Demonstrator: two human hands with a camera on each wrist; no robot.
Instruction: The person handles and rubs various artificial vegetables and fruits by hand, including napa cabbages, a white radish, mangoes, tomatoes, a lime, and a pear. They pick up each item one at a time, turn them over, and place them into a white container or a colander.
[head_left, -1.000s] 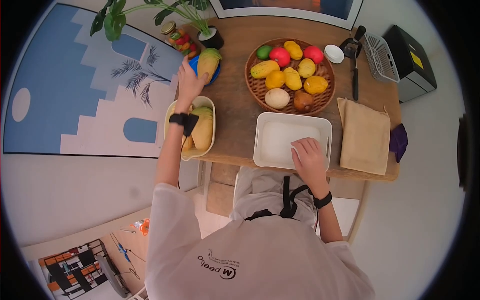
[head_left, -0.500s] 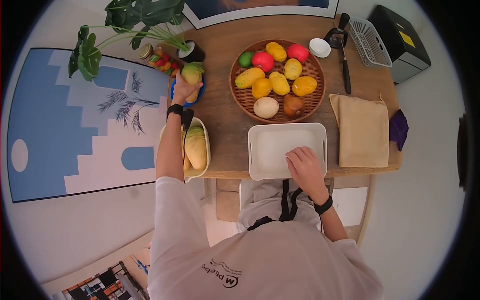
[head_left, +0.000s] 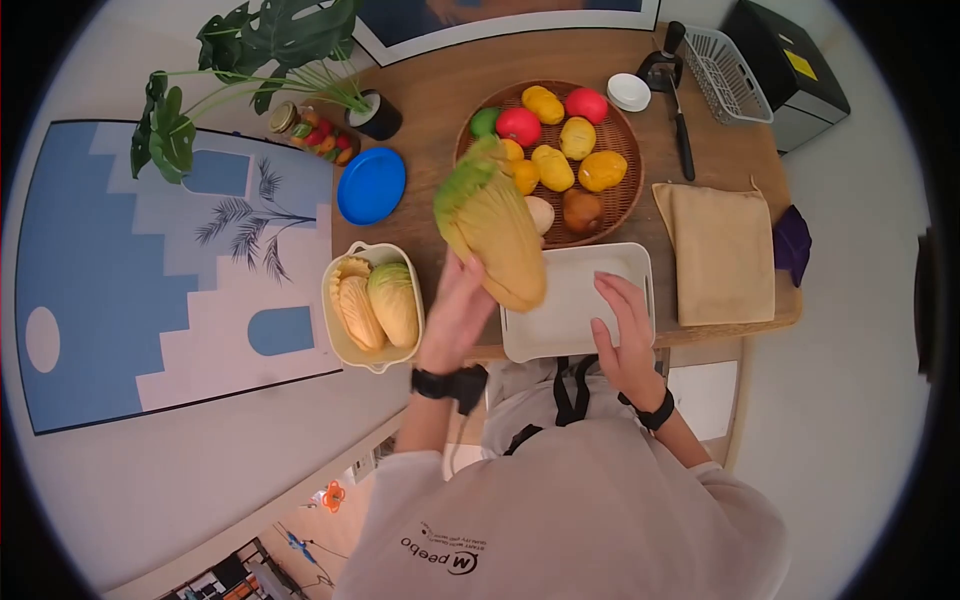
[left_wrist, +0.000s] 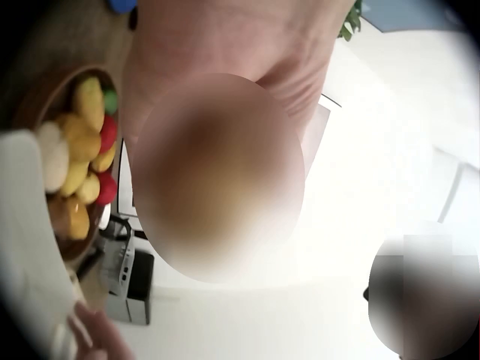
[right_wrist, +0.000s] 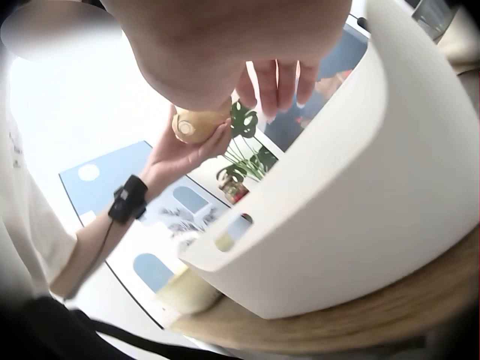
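Note:
A napa cabbage (head_left: 500,235), yellow with a green leafy top, is held up by my left hand (head_left: 458,312) in front of my body. It overlaps the wicker basket and the left edge of the white tray (head_left: 560,315) in the head view. From the right wrist view, the fingers curl under the cabbage (right_wrist: 196,126), whose pale cut base faces the camera. My right hand (head_left: 628,335) hovers over the tray's right side with fingers loosely extended and nothing in them. In the left wrist view the cabbage is hidden by a blurred patch.
A cream tub (head_left: 334,322) with napa cabbages stands at the table's left front. Behind it lie a blue plate (head_left: 372,187), a jar (head_left: 315,135) and a potted plant (head_left: 375,115). A round wicker basket (head_left: 630,205) holds several fruits. A knife (head_left: 683,145) and folded cloth (head_left: 725,258) lie right.
My left hand has lifted the napa cabbage off the blue plate and brought it right and toward me. My right hand's fingers have spread a little over the tray.

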